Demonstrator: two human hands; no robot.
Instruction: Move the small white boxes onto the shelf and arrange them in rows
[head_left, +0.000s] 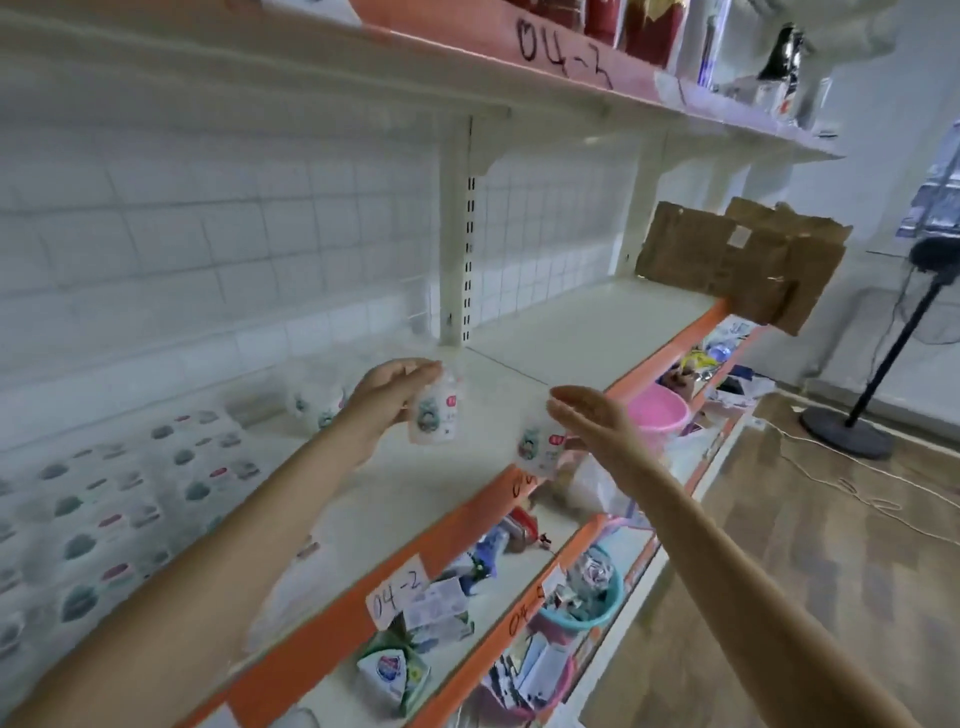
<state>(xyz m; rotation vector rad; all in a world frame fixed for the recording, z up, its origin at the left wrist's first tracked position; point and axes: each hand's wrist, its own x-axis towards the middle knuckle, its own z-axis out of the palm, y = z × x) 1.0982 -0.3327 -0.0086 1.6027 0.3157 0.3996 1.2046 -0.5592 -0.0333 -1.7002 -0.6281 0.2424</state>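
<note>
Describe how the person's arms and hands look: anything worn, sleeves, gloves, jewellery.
Both forearms are bare as far as the frame shows, with no sleeve in view. The left hand and right hand wear no gloves. No watch, bracelet or ring shows, though motion blur softens the fingers.

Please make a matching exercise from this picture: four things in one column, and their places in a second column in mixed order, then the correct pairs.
Things:
1. cardboard
2. pink bucket
3. teal basin
4. fan stand

Places:
A. on the floor at the right
B. far end of the middle shelf
C. shelf below the middle one, near the right hand
D. low shelf, under the right forearm

Pairs: 1-B, 2-C, 3-D, 4-A
</note>
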